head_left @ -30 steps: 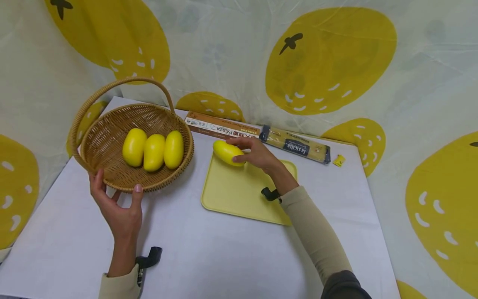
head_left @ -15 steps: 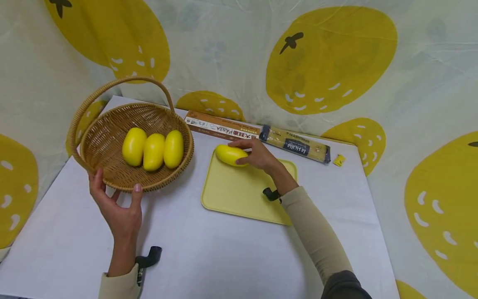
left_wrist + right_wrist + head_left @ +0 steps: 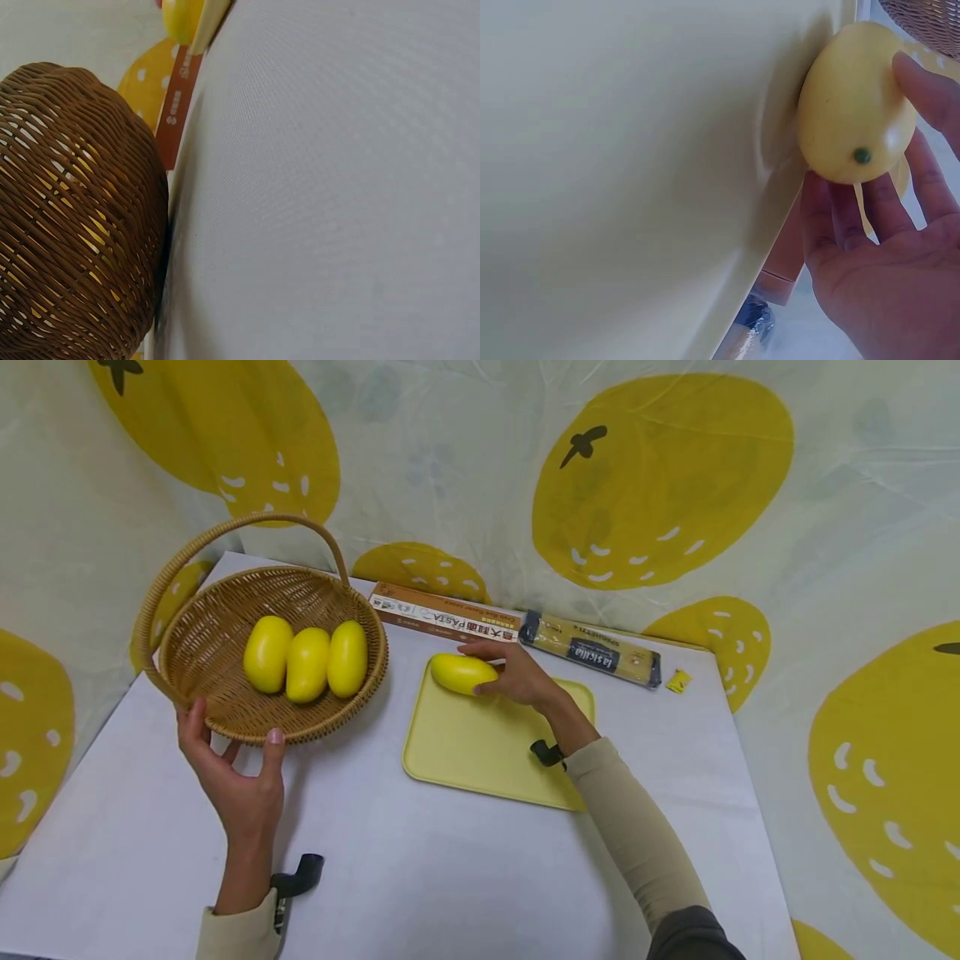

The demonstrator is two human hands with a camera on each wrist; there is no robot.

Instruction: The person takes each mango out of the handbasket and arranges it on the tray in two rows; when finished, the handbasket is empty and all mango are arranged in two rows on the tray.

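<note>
The left hand point(image 3: 243, 789) grips the near rim of a wicker basket point(image 3: 213, 652), thumb at the front and the other fingers further left and partly hidden beneath it. The basket tilts with its mouth toward the person, its tall handle point(image 3: 281, 517) arching above; whether its underside touches the worktop point(image 3: 375, 860) cannot be told. Three yellow fruits point(image 3: 307, 665) lie side by side inside it, toward the right. The right hand point(image 3: 517, 672) holds a fourth yellow fruit point(image 3: 459, 674), the thumb on one side and fingers curled on the other. This fruit is at the far left corner of a pale yellow tray point(image 3: 480, 747), to the right of the basket; in the right wrist view a small green spot point(image 3: 862, 156) shows on its end. It is unclear whether the fruit touches the tray. Behind the tray, along the far edge of the white-covered worktop, lies a long pasta box point(image 3: 442, 614), with a spaghetti pack point(image 3: 596, 650) next to its right end. A small yellow packet point(image 3: 678, 681) lies just beyond that pack. A pale cloth point(image 3: 465, 452) printed with large yellow fruit hangs behind everything.
</note>
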